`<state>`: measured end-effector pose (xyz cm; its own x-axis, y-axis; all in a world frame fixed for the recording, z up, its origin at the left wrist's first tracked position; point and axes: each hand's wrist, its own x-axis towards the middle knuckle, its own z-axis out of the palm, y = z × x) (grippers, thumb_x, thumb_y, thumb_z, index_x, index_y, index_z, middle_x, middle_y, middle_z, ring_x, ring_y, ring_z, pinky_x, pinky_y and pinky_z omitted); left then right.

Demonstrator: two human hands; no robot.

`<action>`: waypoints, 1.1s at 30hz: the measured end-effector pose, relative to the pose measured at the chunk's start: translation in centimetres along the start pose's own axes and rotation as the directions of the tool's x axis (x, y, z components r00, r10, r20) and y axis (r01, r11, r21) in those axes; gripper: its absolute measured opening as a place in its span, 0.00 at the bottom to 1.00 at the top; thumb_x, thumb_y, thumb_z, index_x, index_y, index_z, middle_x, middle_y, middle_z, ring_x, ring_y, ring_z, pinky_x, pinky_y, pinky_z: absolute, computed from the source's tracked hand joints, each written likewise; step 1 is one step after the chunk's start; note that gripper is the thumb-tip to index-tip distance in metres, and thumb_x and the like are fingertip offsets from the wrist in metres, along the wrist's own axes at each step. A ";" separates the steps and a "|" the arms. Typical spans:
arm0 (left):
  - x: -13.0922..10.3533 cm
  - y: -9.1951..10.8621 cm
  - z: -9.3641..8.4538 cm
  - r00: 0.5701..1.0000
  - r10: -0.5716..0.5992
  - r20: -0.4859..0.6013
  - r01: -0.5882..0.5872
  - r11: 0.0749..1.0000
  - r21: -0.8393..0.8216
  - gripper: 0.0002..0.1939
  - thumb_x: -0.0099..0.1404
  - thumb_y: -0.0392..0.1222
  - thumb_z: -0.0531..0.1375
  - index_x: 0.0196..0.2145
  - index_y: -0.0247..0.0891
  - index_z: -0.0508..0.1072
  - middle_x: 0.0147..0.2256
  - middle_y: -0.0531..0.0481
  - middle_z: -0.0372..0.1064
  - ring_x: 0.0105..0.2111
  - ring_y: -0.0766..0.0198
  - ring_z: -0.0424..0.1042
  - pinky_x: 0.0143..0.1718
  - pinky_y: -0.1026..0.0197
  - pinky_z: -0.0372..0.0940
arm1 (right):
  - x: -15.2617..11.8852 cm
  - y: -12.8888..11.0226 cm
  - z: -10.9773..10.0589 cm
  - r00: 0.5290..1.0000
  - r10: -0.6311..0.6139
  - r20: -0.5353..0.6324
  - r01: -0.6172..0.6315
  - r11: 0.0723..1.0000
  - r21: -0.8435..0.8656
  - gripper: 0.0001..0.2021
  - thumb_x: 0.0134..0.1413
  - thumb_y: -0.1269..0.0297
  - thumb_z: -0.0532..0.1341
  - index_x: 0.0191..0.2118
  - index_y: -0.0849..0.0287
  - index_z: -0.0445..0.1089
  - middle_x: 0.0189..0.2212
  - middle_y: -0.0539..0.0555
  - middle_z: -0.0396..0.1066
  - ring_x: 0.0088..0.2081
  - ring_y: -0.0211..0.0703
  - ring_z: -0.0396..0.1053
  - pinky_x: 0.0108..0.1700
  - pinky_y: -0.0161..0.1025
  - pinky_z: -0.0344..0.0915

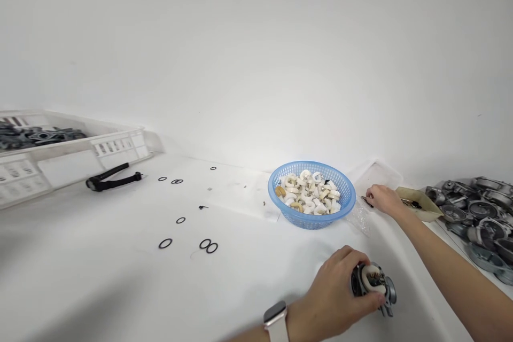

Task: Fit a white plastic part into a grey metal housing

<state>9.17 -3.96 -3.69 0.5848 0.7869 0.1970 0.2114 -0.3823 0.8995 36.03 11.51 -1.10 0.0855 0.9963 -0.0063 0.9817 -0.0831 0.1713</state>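
My left hand point(334, 291) is closed around a grey metal carburetor body point(389, 296), just above the white table. A white plastic float point(366, 279) with brass parts sits in the body's open side. Farther back, my right hand point(382, 199) has its fingertips drawn together at a small dark piece, too small to name. It is beside a clear plastic bag point(360, 219) of tiny parts, between a blue basket point(311, 220) and a shallow beige tray point(430, 214). White and a few yellowish floats point(306, 192) fill the basket.
Many metal carburetor parts point(481, 219) are piled at the far right. Several black rubber rings point(165, 243) lie scattered on the table point(248, 283). At left are a black strap-like tool point(114, 179) and a white crate point(66, 163) of dark metal parts. A wall point(256, 64) rises behind.
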 end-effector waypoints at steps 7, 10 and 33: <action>0.0 0.3 0.0 1.000 -0.017 0.017 0.017 1.000 0.013 0.18 0.57 0.42 0.71 0.44 0.42 0.75 0.44 0.49 0.72 0.46 0.52 0.71 0.48 0.54 0.65 | 0.0 -0.5 0.0 1.000 0.009 0.026 -0.009 1.000 -0.017 0.14 0.68 0.58 0.62 0.53 0.59 0.72 0.51 0.57 0.73 0.48 0.48 0.73 0.50 0.51 0.72; -0.1 0.3 0.1 1.000 -0.017 0.022 0.016 0.999 0.030 0.18 0.57 0.43 0.71 0.45 0.43 0.75 0.45 0.49 0.72 0.46 0.52 0.71 0.49 0.54 0.65 | 0.3 -0.8 -0.1 0.999 0.008 0.040 -0.007 1.000 -0.016 0.15 0.68 0.58 0.62 0.54 0.59 0.71 0.52 0.57 0.72 0.48 0.48 0.73 0.50 0.51 0.73; 0.2 0.2 0.0 1.000 -0.017 0.000 0.017 1.000 0.013 0.16 0.57 0.41 0.71 0.42 0.42 0.74 0.42 0.51 0.72 0.43 0.55 0.71 0.46 0.56 0.65 | -3.6 1.4 -3.6 0.993 -0.118 0.006 0.115 0.980 0.160 0.05 0.62 0.68 0.63 0.34 0.59 0.74 0.36 0.54 0.76 0.38 0.44 0.72 0.42 0.42 0.68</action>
<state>9.30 -3.90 -3.52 0.5811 0.7933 0.1818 0.2315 -0.3752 0.8975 36.45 7.90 2.74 -0.0297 0.9991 -0.0318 0.9995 0.0300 0.0095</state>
